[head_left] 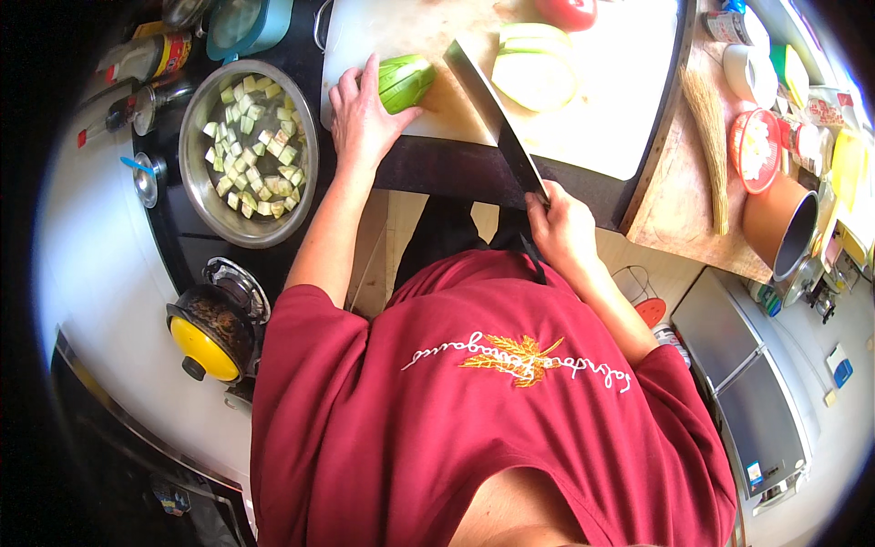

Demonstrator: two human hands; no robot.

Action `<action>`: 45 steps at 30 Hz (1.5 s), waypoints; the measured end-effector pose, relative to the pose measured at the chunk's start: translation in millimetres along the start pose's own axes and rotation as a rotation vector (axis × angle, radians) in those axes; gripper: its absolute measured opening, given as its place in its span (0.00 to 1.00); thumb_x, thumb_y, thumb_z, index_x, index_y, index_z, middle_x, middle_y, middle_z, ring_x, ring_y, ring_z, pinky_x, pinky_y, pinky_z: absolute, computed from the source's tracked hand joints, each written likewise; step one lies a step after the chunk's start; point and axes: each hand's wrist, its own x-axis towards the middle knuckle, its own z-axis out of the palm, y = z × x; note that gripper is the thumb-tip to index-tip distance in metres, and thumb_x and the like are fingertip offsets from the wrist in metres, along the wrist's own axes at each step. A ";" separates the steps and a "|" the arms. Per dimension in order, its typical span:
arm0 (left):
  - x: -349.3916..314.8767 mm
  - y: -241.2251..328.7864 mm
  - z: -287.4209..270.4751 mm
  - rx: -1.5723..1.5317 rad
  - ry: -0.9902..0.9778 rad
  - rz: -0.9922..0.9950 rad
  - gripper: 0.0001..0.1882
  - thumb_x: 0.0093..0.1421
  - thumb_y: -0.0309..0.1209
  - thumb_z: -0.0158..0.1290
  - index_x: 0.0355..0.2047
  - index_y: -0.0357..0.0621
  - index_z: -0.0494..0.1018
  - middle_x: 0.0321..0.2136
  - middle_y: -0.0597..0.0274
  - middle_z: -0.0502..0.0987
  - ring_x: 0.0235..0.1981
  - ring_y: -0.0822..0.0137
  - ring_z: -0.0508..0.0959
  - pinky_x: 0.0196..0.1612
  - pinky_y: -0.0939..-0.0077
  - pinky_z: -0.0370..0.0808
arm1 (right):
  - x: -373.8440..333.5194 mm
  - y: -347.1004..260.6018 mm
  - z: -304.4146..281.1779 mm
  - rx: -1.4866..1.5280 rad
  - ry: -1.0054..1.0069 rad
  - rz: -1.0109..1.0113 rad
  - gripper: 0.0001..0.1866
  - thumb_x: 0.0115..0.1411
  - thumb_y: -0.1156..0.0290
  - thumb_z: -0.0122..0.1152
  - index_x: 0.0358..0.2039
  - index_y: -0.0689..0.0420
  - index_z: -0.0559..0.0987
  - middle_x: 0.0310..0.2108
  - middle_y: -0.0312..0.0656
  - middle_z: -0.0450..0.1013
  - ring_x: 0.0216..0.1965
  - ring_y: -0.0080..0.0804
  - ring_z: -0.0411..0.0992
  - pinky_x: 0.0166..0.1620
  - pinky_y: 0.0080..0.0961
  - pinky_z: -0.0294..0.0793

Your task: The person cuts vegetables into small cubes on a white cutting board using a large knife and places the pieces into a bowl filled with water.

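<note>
My left hand (365, 118) is curled over a piece of green-skinned vegetable (404, 84), with dark lines like cuts across it, near the left side of a white cutting board (629, 100). In my right hand (563, 226) is the handle of a kitchen knife (497, 118). Its dark, broad blade points up and left over the board, apart from the vegetable. To the right of the blade lie pale, flat vegetable slices (536, 77), overlapping. A red tomato (567, 11) sits at the board's far edge.
Left of the board stands a steel bowl (193, 187) of diced vegetable. Below it, a dark pot with a yellow lid (205, 349) sits by a burner. At right are a straw brush (706, 150), a red basket (755, 150) and a copper-coloured pot (770, 219).
</note>
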 end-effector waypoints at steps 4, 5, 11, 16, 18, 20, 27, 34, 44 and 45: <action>-7.7 -15.3 8.6 -0.122 0.092 0.072 0.53 0.39 0.40 0.70 0.64 0.49 0.55 0.59 0.45 0.56 0.59 0.44 0.58 0.61 0.55 0.59 | 15.9 -17.3 1.8 -0.034 0.029 -0.052 0.10 0.59 0.66 0.55 0.38 0.57 0.75 0.28 0.50 0.75 0.32 0.50 0.75 0.35 0.40 0.73; -9.2 -19.6 11.1 -0.162 0.111 0.106 0.53 0.38 0.39 0.70 0.64 0.48 0.55 0.60 0.43 0.55 0.60 0.43 0.57 0.61 0.54 0.59 | 19.0 -18.8 4.0 -0.052 0.047 -0.069 0.10 0.59 0.66 0.55 0.38 0.57 0.75 0.29 0.50 0.75 0.31 0.50 0.75 0.35 0.40 0.73; -15.0 -27.6 43.5 -0.356 0.194 0.200 0.34 0.56 0.29 0.55 0.62 0.38 0.55 0.62 0.47 0.53 0.63 0.46 0.54 0.64 0.57 0.53 | 23.2 -32.0 17.6 -0.119 0.025 -0.111 0.12 0.59 0.66 0.54 0.42 0.57 0.73 0.31 0.51 0.75 0.31 0.50 0.75 0.36 0.41 0.74; -16.2 -13.1 49.8 -0.320 0.244 0.127 0.35 0.54 0.29 0.57 0.60 0.37 0.55 0.61 0.47 0.53 0.62 0.45 0.55 0.63 0.55 0.54 | 25.6 -41.5 14.8 -0.051 -0.018 -0.031 0.12 0.61 0.66 0.53 0.42 0.58 0.74 0.29 0.55 0.74 0.33 0.55 0.74 0.37 0.43 0.72; -18.0 -7.2 42.0 -0.356 0.228 0.112 0.39 0.50 0.29 0.61 0.61 0.39 0.55 0.61 0.47 0.54 0.61 0.45 0.56 0.62 0.55 0.55 | 28.1 -41.3 9.7 -0.089 -0.049 -0.018 0.13 0.61 0.65 0.53 0.42 0.57 0.74 0.30 0.53 0.75 0.34 0.53 0.74 0.38 0.42 0.73; -16.9 -4.4 33.3 -0.361 0.188 0.101 0.43 0.46 0.29 0.64 0.61 0.41 0.56 0.60 0.47 0.55 0.60 0.45 0.57 0.62 0.55 0.57 | 30.9 -41.6 2.6 -0.130 -0.061 -0.016 0.13 0.61 0.65 0.52 0.43 0.57 0.74 0.31 0.53 0.75 0.34 0.52 0.75 0.38 0.42 0.73; -12.9 -31.6 24.2 -0.332 0.126 0.159 0.47 0.36 0.26 0.69 0.59 0.44 0.61 0.54 0.52 0.64 0.54 0.49 0.64 0.58 0.60 0.63 | 29.6 -42.8 6.5 -0.123 -0.046 -0.027 0.13 0.60 0.65 0.52 0.42 0.57 0.75 0.31 0.53 0.75 0.34 0.51 0.75 0.38 0.41 0.73; -15.1 -21.3 29.1 -0.347 0.172 0.142 0.45 0.35 0.27 0.69 0.57 0.43 0.64 0.52 0.52 0.65 0.52 0.49 0.65 0.56 0.59 0.64 | 36.4 -40.8 -8.8 -0.114 0.015 -0.059 0.13 0.59 0.68 0.55 0.42 0.60 0.75 0.27 0.54 0.74 0.30 0.52 0.75 0.35 0.39 0.73; -22.4 -7.0 31.7 -0.329 0.199 0.118 0.46 0.40 0.37 0.69 0.58 0.38 0.61 0.52 0.47 0.64 0.52 0.47 0.64 0.56 0.55 0.62 | 34.2 -59.9 -33.0 -0.136 -0.074 -0.111 0.12 0.60 0.67 0.55 0.40 0.59 0.75 0.25 0.52 0.74 0.28 0.50 0.75 0.32 0.39 0.73; -21.7 -6.8 32.4 -0.322 0.210 0.114 0.46 0.40 0.37 0.69 0.58 0.38 0.61 0.52 0.46 0.64 0.52 0.47 0.64 0.56 0.55 0.62 | 33.4 -59.7 -33.5 -0.139 -0.083 -0.113 0.11 0.60 0.67 0.55 0.40 0.59 0.75 0.26 0.52 0.74 0.28 0.50 0.75 0.33 0.39 0.73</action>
